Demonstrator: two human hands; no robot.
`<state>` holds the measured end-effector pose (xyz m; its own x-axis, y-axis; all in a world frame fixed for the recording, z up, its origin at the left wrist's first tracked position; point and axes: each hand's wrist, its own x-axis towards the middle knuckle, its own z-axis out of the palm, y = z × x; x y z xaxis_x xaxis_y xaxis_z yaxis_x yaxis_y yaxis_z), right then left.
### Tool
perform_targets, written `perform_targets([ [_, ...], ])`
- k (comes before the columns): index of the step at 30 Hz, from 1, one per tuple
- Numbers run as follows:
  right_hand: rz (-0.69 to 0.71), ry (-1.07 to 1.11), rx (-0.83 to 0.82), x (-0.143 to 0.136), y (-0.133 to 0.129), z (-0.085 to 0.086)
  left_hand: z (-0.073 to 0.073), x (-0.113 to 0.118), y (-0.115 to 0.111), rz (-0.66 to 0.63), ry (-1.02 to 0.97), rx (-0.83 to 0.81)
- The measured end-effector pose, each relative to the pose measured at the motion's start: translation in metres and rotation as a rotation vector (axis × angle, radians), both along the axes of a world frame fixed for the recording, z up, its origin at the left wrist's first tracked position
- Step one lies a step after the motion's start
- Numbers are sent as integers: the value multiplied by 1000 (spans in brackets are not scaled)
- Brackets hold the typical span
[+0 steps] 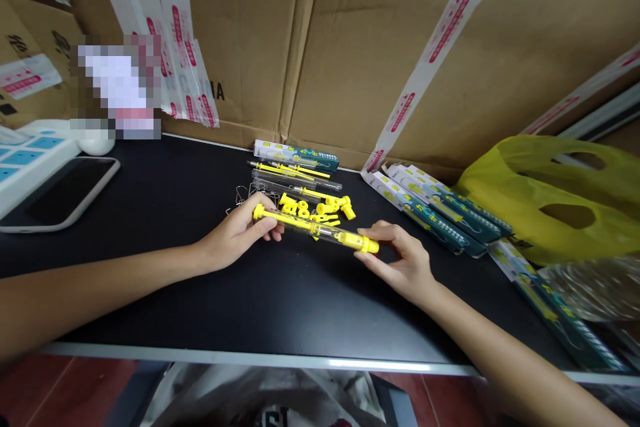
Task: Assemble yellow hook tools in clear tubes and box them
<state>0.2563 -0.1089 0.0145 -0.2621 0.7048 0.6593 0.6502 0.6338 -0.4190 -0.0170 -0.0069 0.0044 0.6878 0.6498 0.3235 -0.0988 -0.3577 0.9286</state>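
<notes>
My left hand (247, 227) pinches the yellow left end of a tubular spring scale (313, 230), a clear tube with a yellow rod inside. My right hand (403, 257) grips the yellow cap at its other end with thumb and fingers. The scale is held slightly tilted above the black table, its right end nearer to me. Just behind it lie several small yellow plastic parts (327, 205). Bent wire hooks (245, 195) are heaped beside them, partly hidden by my left hand. Farther back rest clear tubes (320, 181) and yellow rods (300, 171).
A printed box (295, 152) lies at the back, and several similar boxes (430, 210) are on the right. A yellow plastic bag (505, 193) sits beyond them. To the left are a phone (60, 193) and a power strip (30, 147). Cardboard (240, 27) walls the rear.
</notes>
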Motion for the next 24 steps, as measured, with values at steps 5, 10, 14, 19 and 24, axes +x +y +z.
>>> perform_targets([
  [5, 3, -30, 59, -1, 4, 5, -1, 0, 1, 16, 2, -13],
  [10, 6, -24, 42, -3, 4, 7, -1, 0, 1, 22, 6, -15],
  [14, -12, -15, 42, -4, 3, 4, -1, 1, 1, 18, 12, -12],
  [19, 0, -13, 33, -4, 1, -3, -1, 1, 1, 7, 7, -14],
  [24, -10, -93, 41, -1, -1, -7, 0, 1, 0, -1, -3, -27],
])
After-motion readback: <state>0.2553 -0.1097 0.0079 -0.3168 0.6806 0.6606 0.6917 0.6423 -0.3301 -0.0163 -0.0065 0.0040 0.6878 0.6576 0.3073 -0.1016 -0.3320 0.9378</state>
